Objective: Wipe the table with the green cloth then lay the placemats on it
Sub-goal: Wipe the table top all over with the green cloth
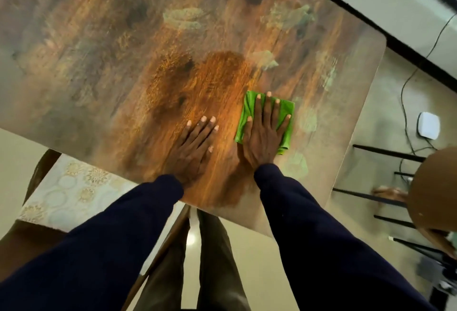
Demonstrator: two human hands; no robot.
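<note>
A folded green cloth (pixel 286 109) lies on the glossy wooden table (pixel 123 51), near its right end. My right hand (pixel 263 132) presses flat on the cloth with fingers spread and straight. My left hand (pixel 195 145) rests flat on the bare tabletop just left of it, fingers straight. Pale placemats (pixel 71 192) with a gold floral pattern lie on a chair seat below the table's near edge, at the left.
A brown chair (pixel 430 194) with black legs stands to the right of the table. A white box (pixel 428 125) with cables lies on the floor beyond it. A wall base runs along the upper right. My legs stand at the table's near edge.
</note>
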